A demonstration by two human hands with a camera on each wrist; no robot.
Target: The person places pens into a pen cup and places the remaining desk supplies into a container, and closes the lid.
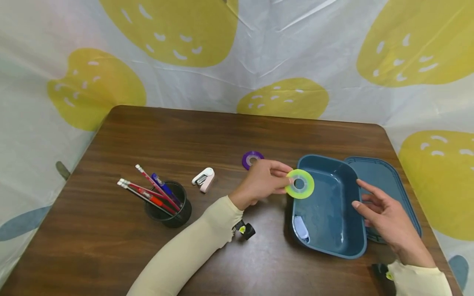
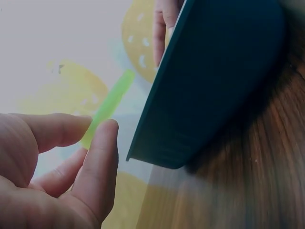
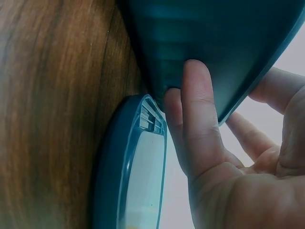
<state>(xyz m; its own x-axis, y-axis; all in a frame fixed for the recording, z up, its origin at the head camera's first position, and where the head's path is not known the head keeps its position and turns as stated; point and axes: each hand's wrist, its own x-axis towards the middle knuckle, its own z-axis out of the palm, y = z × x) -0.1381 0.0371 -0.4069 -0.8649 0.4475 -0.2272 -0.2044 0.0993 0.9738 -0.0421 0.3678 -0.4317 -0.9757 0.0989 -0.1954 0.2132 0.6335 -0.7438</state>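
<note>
My left hand [image 1: 262, 181] pinches a lime-green tape roll [image 1: 308, 184] between thumb and fingers, over the left rim of a blue plastic box [image 1: 326, 238]. In the left wrist view the green roll [image 2: 112, 102] appears edge-on, apart from the box wall [image 2: 190, 95]. My right hand [image 1: 389, 218] grips the box's right rim. Two of its fingers [image 3: 198, 95] press the outer wall, and the thumb reaches over the rim. Inside the box, at its near left corner, lies a small pale-blue item [image 1: 301, 228]. A purple tape roll [image 1: 249, 158] lies behind my left hand, partly covered by it.
A blue lid [image 1: 385, 176] lies right of the box, partly under its rim and my right hand. Left of my left hand is a small white-and-pink stapler [image 1: 204, 179]. Farther left stands a black mesh cup [image 1: 177, 218] with pencils and pens. A patterned curtain hangs behind the wooden table [image 1: 177, 127].
</note>
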